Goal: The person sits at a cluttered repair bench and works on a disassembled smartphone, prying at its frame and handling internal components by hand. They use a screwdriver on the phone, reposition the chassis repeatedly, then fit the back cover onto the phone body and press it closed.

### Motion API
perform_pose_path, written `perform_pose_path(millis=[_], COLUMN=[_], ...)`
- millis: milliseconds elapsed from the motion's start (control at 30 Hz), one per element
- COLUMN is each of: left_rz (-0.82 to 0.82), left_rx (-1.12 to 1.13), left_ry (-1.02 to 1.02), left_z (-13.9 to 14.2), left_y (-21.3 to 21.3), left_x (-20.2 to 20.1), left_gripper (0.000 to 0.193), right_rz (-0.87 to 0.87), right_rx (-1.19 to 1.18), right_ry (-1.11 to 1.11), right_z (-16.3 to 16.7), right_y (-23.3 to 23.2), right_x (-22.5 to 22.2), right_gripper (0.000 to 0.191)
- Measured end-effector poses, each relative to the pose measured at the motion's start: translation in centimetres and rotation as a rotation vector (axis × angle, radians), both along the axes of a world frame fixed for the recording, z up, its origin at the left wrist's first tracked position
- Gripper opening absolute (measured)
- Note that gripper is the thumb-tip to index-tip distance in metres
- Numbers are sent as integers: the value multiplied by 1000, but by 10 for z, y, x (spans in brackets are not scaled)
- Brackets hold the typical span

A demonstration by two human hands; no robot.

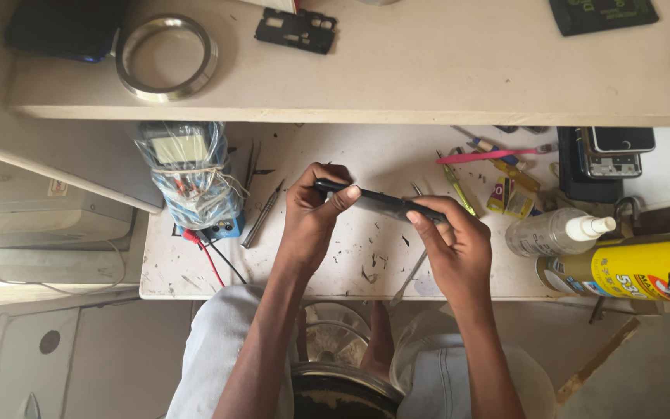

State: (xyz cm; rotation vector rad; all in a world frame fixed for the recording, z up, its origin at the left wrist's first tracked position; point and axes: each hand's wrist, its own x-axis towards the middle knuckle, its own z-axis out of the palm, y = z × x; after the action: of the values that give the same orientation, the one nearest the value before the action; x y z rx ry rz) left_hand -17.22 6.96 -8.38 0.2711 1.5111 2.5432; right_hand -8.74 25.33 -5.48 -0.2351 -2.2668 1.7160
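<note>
**Dark slab pinched at both ends above the bench**

While both forearms are reaching up from the lap, the left hand (309, 213) and right hand (453, 237) are holding a thin dark phone-like slab (380, 202) edge-on, just above the bench (335, 264). Its long axis is running left to right, dipping slightly toward the right. Left fingers (340, 198) are closing over the upper-left end, thumb pressing on top; the right fingers are wrapping the lower-right end. A wrapped multimeter (189, 174) is lying to the left, a yellow spray can (637, 268) to the right.
</note>
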Motion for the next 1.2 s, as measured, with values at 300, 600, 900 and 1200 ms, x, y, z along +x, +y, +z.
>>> perform_pose_path(millis=[300, 600, 900, 1200], left_rz=[-16, -29, 34, 71], left_rx=[-997, -865, -735, -788], left_ry=[663, 533, 463, 458], left_z=[42, 32, 20, 22], left_y=[-19, -4, 4, 5], left_x=[-3, 7, 8, 10], left_gripper=[26, 21, 16, 15], right_rz=[59, 151, 112, 148], right_rx=[60, -115, -143, -194], right_ry=[80, 169, 107, 130], right_z=[-11, -8, -7, -5], right_y=[-1, -6, -7, -9], right_x=[-1, -2, 0, -3], right_gripper=[17, 14, 9, 9])
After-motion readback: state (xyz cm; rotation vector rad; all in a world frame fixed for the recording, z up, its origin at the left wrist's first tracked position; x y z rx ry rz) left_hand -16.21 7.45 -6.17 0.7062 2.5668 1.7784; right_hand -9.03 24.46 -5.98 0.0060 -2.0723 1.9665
